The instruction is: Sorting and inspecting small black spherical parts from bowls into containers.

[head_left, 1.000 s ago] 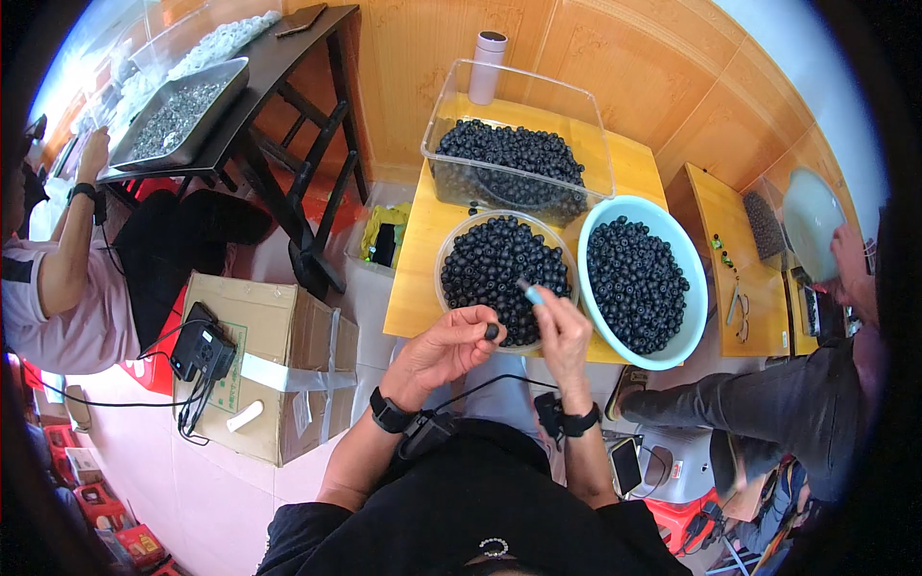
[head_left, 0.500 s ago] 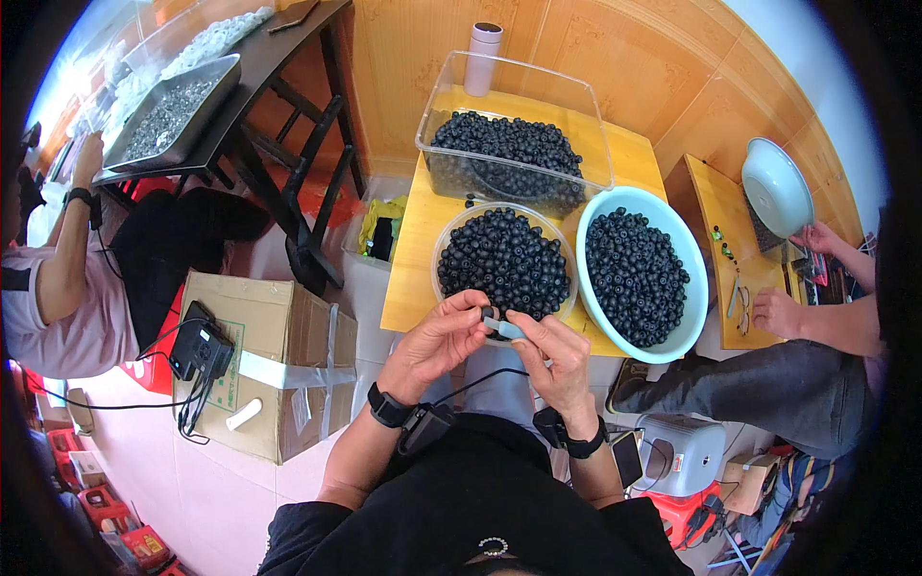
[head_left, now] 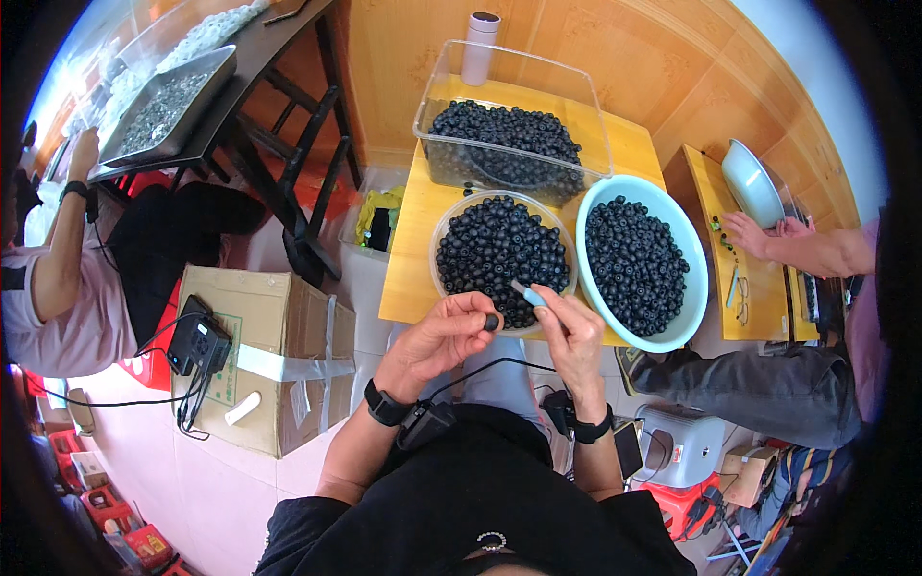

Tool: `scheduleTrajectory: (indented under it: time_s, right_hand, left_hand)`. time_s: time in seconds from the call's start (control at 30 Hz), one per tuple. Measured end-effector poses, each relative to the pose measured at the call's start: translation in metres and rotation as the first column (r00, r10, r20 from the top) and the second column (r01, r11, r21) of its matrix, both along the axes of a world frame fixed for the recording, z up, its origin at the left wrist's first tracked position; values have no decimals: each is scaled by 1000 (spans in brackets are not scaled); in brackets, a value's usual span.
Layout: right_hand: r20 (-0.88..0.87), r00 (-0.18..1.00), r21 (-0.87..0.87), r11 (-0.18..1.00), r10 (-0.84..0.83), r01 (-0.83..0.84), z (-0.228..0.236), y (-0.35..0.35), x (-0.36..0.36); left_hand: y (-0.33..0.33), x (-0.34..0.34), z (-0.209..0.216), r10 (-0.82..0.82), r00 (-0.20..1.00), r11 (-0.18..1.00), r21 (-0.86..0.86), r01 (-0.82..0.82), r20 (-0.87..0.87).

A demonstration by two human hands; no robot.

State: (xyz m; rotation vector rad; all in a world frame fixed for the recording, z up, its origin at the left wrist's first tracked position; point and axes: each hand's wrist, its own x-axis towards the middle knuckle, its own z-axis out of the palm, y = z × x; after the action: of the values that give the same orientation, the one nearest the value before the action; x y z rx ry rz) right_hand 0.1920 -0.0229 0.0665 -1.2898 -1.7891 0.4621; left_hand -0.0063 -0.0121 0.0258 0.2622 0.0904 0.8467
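Observation:
Between the thumb and fingers of my left hand [head_left: 432, 341] is pinched a single round black bead [head_left: 492, 323]. My right hand [head_left: 573, 334] grips a small tool with a light blue handle [head_left: 534, 297]. Its short greyish, blade-like tip points up and left, apart from the bead. Both hands are at the near edge of a round clear tub [head_left: 435, 252] full of black beads with holes. To the right stands a pale blue basin [head_left: 699, 288] of similar beads. Behind the tub, a clear rectangular bin [head_left: 597, 125] holds more of them.
These containers stand on a yellow wooden table [head_left: 403, 274], with a pink bottle [head_left: 479, 50] behind. A taped cardboard box [head_left: 254, 307] with cables sits left. One person [head_left: 67, 307] works at a dark table; another person's hand [head_left: 744, 233] is over a second yellow table [head_left: 709, 182].
My right hand has drawn the tool away from the bead, rightward and up. My left hand still pinches the bead. The person at right has lowered a basin and moved their hands.

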Motion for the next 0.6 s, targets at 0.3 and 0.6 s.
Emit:
scheduleTrajectory:
  time_s: [0.3,0.6]
  right_hand:
    - [68,986,1,988,152,-153,14,-14,-9]
    - [48,982,41,982,184,-186,11,-11,-14]
  left_hand:
    - [1,1,6,78,996,988,-128,-82,-42]
    - [2,-4,-1,65,997,992,-101,-70,-49]
